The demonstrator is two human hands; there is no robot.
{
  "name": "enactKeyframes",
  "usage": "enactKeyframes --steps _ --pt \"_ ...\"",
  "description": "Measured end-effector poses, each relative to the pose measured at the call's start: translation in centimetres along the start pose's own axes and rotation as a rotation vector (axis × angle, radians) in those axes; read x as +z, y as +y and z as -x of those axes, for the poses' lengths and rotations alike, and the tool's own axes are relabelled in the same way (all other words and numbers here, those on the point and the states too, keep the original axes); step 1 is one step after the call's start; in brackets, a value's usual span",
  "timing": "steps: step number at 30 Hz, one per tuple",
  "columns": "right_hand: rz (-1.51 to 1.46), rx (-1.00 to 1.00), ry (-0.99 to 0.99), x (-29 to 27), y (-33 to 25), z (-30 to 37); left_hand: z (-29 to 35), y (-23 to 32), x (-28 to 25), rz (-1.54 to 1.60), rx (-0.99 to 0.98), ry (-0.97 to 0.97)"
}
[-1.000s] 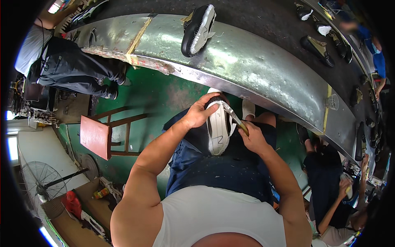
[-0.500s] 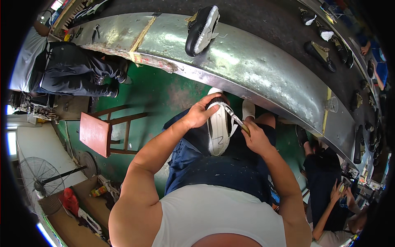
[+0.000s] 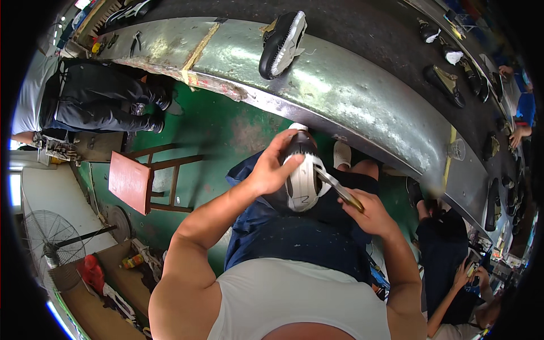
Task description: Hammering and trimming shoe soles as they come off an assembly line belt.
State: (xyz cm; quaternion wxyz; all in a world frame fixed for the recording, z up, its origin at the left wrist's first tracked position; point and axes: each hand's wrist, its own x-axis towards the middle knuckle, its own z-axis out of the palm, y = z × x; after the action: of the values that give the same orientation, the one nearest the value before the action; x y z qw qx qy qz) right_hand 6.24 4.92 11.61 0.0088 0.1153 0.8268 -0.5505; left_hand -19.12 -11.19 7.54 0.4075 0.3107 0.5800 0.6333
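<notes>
Over my lap I hold a black shoe upper on a last, its white sole side (image 3: 300, 190) facing up, with a dark mark on the board. My left hand (image 3: 272, 170) is wrapped round its far left side, the thumb pressed on the white edge. In my right hand (image 3: 368, 211) is a pair of pliers (image 3: 336, 185) with a silver metal head and a yellowish handle. The pliers' jaws meet the shoe's right edge; whether they pinch material there is too small to tell. My right fingers are closed round the handle.
A metal-edged bench (image 3: 351, 85) curves across ahead, with a black shoe (image 3: 282, 48) on its rim and more shoes on the dark surface. A red-topped stool (image 3: 130, 182) and a fan (image 3: 54, 243) stand left. People stand at left and right.
The shoe has tipped, so its sole looks shorter and more of the dark upper shows. My right hand and the pliers have moved right and toward me.
</notes>
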Motion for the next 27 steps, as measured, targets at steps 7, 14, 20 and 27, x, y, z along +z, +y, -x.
enactKeyframes --steps 7,14,20,27 --pt "-0.332 -0.047 0.447 3.6 -0.6 -1.6 4.0 2.8 0.8 -0.514 0.615 -0.273" --pt "-0.448 -0.277 0.39 6.7 -1.6 -5.0 4.5 1.7 1.3 -0.624 0.651 -0.359" --pt "-0.417 -0.289 0.416 6.6 -1.7 -5.3 4.0 2.7 1.2 -0.668 0.544 -0.441" --pt "-0.381 -0.228 0.451 6.3 -1.8 -5.7 3.4 3.5 1.4 -0.697 0.514 -0.462"
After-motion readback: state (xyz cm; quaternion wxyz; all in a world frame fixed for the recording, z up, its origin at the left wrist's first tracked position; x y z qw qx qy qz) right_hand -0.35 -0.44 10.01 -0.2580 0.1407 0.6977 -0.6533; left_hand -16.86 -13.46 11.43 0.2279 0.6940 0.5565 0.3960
